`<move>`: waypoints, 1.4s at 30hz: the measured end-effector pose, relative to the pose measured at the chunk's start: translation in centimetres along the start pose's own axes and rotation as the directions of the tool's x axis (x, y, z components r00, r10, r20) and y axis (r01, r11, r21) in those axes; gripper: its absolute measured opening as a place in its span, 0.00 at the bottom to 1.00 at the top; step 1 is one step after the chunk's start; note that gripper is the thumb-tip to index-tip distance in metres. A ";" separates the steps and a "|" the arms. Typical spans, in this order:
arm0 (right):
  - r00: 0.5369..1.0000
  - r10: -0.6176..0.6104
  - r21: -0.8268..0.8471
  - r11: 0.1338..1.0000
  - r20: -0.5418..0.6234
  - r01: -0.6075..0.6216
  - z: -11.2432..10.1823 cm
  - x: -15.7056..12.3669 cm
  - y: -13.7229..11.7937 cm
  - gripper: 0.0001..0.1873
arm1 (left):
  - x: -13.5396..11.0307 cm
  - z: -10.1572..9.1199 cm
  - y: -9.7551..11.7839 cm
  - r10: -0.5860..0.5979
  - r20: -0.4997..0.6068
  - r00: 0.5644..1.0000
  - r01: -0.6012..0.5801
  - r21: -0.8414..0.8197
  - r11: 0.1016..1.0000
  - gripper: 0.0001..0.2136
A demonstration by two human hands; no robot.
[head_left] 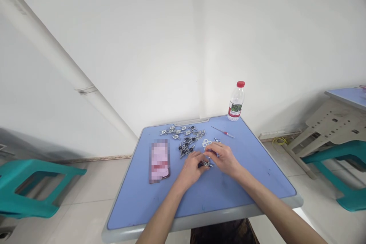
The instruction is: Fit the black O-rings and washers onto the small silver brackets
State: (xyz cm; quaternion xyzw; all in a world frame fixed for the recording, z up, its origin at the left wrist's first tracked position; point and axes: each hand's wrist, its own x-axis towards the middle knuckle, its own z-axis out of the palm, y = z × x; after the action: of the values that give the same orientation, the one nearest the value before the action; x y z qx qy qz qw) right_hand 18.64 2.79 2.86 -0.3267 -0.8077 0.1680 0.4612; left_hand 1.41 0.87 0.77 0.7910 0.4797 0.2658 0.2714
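Observation:
My left hand (194,167) is closed around a small silvery metal fitting (211,165) just above the blue desk, and a stem of the fitting sticks out to the right. Close beside it, my right hand (222,157) pinches at the top of the same fitting; whether a smaller part is between those fingertips is hidden. Beyond the hands lie several flat metal plates with holes (205,142). Fittings with black round parts (187,145) form a cluster past my left hand, and several silvery fittings (175,132) are spread farther back.
A screwdriver with a red and clear handle (225,133) lies near tiny screws (217,140). At the back right corner stands a red-capped water bottle (236,103). A phone (159,161) rests on the left of the desk (137,202). Teal stools (37,164) flank it.

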 end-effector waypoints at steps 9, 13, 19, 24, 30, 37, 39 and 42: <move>0.998 0.060 0.019 0.998 -0.004 -0.059 0.2 -0.5 0.1 0.10 | -0.4 -0.2 0.5 0.005 -0.013 1.000 -0.004 0.029 1.000 0.05; 0.982 0.164 0.127 0.980 -0.093 -0.151 -0.4 -0.7 0.6 0.11 | -0.6 -0.4 0.9 0.006 -0.024 1.000 -0.005 0.032 0.999 0.04; 0.883 0.396 0.359 0.886 -0.252 -0.294 -1.1 -0.4 1.2 0.14 | -0.3 -2.4 0.3 -0.011 -0.136 0.991 0.000 -0.077 0.997 0.04; 0.871 0.430 0.393 0.862 -0.237 -0.319 -1.1 -0.3 1.3 0.16 | 0.8 -7.3 -1.2 -0.164 -0.346 0.924 0.256 0.241 0.936 0.06; 0.889 0.415 0.352 0.875 -0.193 -0.332 -0.9 -0.6 1.6 0.16 | 2.3 -9.6 -3.1 -0.289 -0.320 0.902 0.402 0.380 0.833 0.06; 0.905 0.378 0.301 0.901 -0.194 -0.311 -0.9 -0.4 1.5 0.16 | 3.8 -8.9 -4.2 -0.383 -0.277 0.881 0.471 0.447 0.761 0.11; 0.910 0.366 0.278 0.910 -0.193 -0.307 -1.1 -0.4 1.4 0.15 | 3.8 -9.0 -4.2 -0.405 -0.257 0.877 0.480 0.457 0.749 0.11; 0.920 0.344 0.252 0.922 -0.190 -0.292 -1.2 -0.4 1.3 0.15 | 3.6 -9.2 -4.2 -0.432 -0.231 0.872 0.489 0.469 0.736 0.10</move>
State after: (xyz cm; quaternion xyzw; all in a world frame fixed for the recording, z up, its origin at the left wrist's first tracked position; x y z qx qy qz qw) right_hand 20.30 3.43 2.48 -0.4187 -0.6608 0.2899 0.5513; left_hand -5.95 7.40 5.01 0.6750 0.7271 0.0947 0.0818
